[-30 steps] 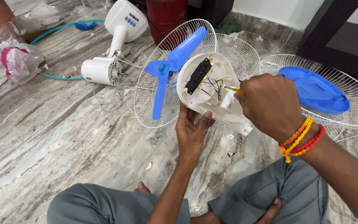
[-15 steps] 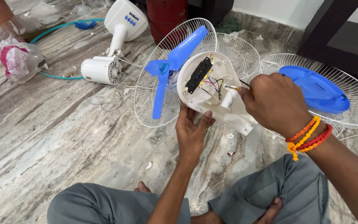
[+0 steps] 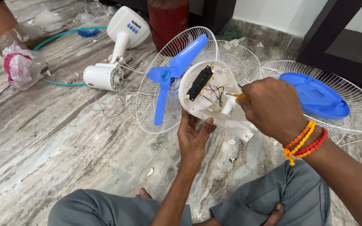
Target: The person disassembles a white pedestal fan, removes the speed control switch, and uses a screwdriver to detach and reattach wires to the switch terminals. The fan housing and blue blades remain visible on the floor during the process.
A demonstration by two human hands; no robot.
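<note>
Marble floor (image 3: pixel 42 138), fan parts scattered. Left hand (image 3: pixel 193 136) fingers clamped under opened white fan base (image 3: pixel 214 98), held above floor centre; right hand (image 3: pixel 273 109) fingers closed on yellow-handled screwdriver (image 3: pixel 237 95) at exposed wiring. Blue blade (image 3: pixel 177 73), wire guards (image 3: pixel 239 60) detached; reassembly apparently outstanding.

A white plastic fan base shell (image 3: pixel 214 98) carries a black switch strip (image 3: pixel 200 82) and red, black and yellow wires. Blue fan blades (image 3: pixel 177 71) lie against a white wire grille (image 3: pixel 147 100). The marble floor (image 3: pixel 55 138) is streaked grey and cream.
</note>
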